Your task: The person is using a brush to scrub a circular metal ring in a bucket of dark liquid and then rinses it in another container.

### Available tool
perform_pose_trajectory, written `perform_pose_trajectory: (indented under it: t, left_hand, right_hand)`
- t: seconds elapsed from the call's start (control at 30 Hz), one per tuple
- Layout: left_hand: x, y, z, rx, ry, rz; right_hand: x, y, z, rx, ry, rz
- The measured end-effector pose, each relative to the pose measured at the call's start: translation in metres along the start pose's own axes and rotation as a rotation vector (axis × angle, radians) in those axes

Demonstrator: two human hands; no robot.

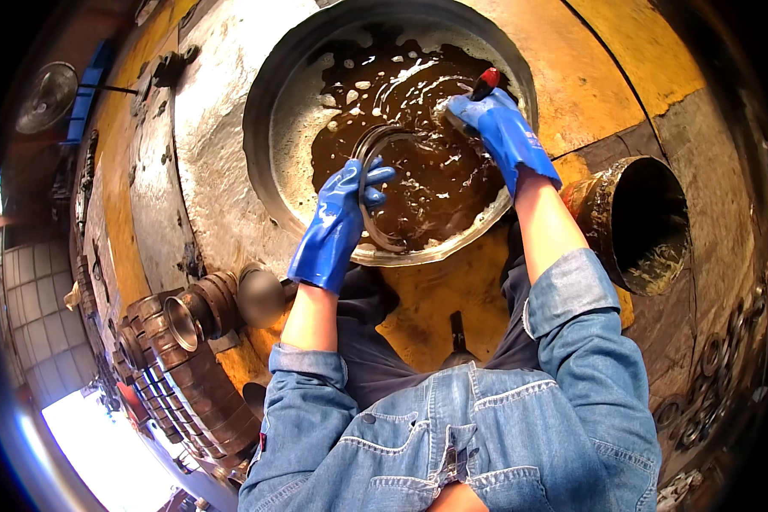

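Note:
A wide round metal basin [263, 128] stands before me, holding brown liquid [461, 200] with pale foam along its side. My left hand [337, 218], in a blue rubber glove, is closed around the left side of a thin metal ring [365, 147]. That ring is tilted, and its lower part lies near the basin's near rim. At the right side of the basin my right hand [499, 128], gloved in the same blue, grips a brush with a red and black handle [485, 84]. Its bristle end is mostly hidden by the glove and splashing liquid.
Stacks of rusty metal rings [205, 397] stand at my left. A large open-ended pipe piece [648, 224] lies close by my right forearm. Loose rings [710, 358] are scattered at the far right. A fan [48, 96] stands at the upper left.

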State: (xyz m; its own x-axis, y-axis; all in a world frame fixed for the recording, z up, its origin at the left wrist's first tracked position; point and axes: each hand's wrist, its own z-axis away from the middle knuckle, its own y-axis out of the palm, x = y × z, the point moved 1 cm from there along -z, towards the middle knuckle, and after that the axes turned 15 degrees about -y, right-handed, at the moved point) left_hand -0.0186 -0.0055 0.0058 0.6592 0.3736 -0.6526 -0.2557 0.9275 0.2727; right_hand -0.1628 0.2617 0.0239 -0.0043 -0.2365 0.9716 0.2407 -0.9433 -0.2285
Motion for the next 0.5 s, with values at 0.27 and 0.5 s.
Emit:
perform_pose_trajectory:
  t: [0.27, 0.5]
  left_hand:
    - [0.015, -0.018, -0.001, -0.237, 0.158, -0.053]
    - [0.015, -0.01, 0.002, -0.16, 0.166, 0.04]
  right_hand:
    - [0.08, 0.09, 0.007, 0.654, -0.191, -0.022]
    - [-0.005, 0.084, -0.041, 0.325, -0.163, 0.216]
